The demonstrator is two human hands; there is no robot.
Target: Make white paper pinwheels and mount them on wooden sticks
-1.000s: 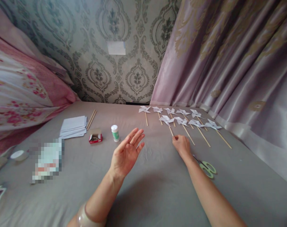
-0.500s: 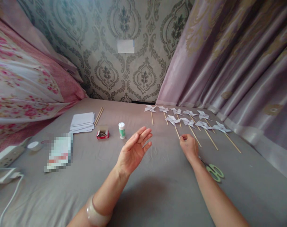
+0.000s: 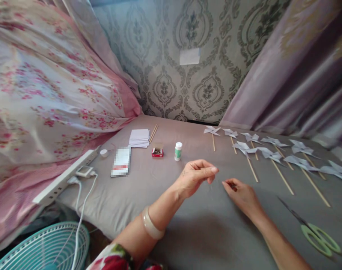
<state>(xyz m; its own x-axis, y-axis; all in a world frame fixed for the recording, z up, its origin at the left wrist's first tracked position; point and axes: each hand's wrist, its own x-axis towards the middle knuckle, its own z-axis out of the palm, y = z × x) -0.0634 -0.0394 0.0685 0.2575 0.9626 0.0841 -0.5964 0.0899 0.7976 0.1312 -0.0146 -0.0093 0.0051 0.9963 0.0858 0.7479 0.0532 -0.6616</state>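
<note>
White paper pinwheels (image 3: 245,148) lie beyond the right hand (image 3: 241,195), fingers curled, and the left hand (image 3: 197,177), fingers bunched; whether either holds anything small, I can't tell.

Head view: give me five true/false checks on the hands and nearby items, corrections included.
1. The left hand and right hand are touching. False: a gap separates them.
2. The scissors lie to the right of the right hand. True.
3. The tube lies on its side. False: it stands upright.
4. The red box is open. True.
5. The pinwheels lie left of the paper stack. False: they lie to its right.
</note>
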